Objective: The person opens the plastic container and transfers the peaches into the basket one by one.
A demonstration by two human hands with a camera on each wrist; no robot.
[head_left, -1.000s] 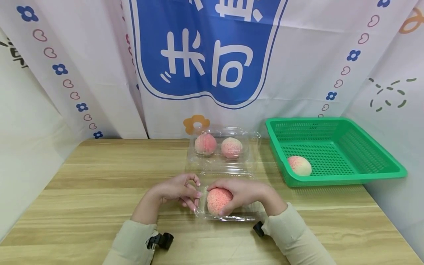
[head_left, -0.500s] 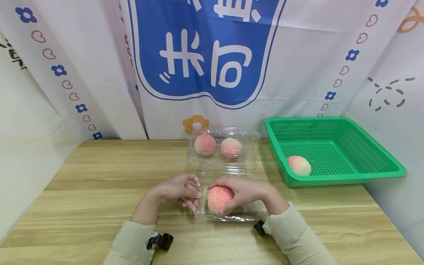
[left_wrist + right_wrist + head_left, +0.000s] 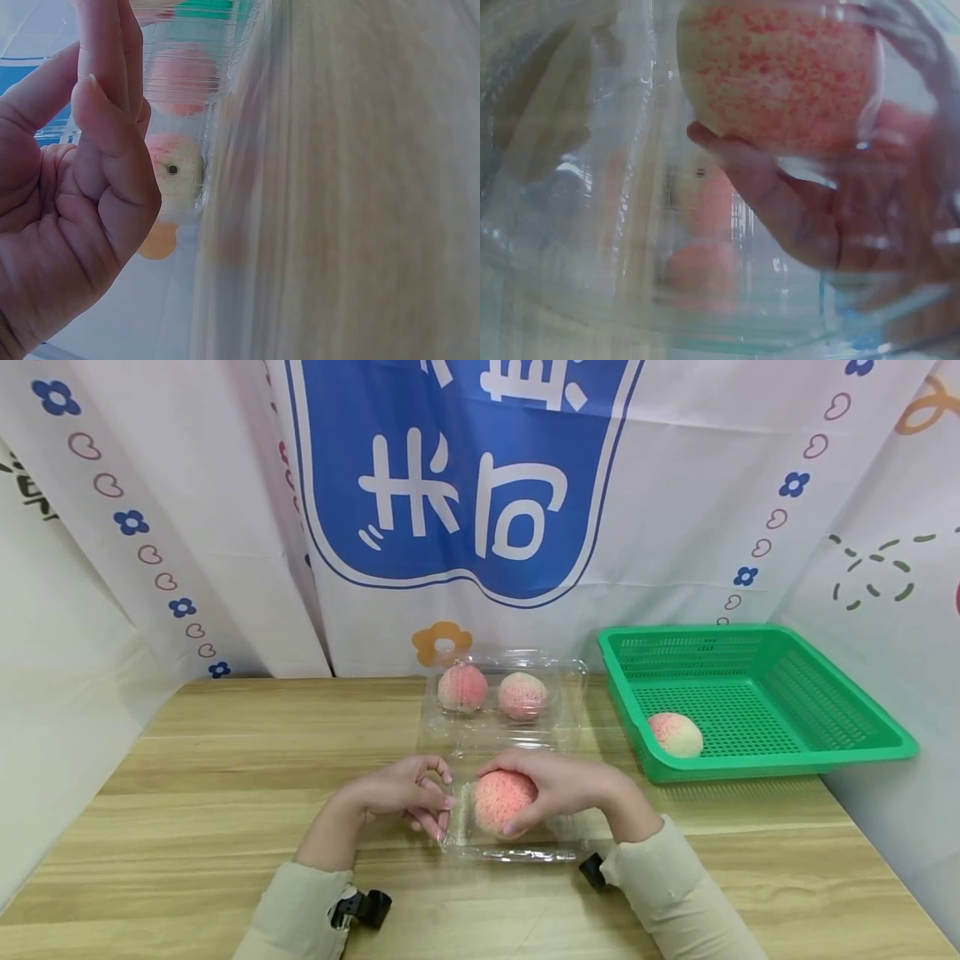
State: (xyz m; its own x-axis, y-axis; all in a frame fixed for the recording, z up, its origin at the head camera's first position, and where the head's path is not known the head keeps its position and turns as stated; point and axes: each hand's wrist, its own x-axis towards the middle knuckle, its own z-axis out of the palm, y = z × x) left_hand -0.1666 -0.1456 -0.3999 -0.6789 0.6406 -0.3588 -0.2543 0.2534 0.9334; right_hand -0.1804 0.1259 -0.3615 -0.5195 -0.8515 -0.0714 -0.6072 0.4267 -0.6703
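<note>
In the head view, my right hand (image 3: 558, 785) grips a pink, speckled peach (image 3: 501, 803) over a clear plastic tray (image 3: 517, 853) at the front middle of the table. Thumb and fingers wrap its right side; in the right wrist view the peach (image 3: 780, 75) shows through clear plastic. My left hand (image 3: 397, 792) is at the tray's left edge, pinching it with the thumb and fingertips. Just behind, two more peaches, a left one (image 3: 462, 687) and a right one (image 3: 522, 696), show through clear plastic. The left wrist view shows my left hand (image 3: 90, 165) from the palm side.
A green plastic basket (image 3: 757, 766) stands at the right, overhanging the table's edge, with one pale peach (image 3: 677, 734) in its near left corner. A printed cloth (image 3: 660, 543) hangs behind the wooden table (image 3: 247, 777).
My right hand has lifted the peach slightly and shifted it a little to the right. My left hand keeps its place at the tray's edge.
</note>
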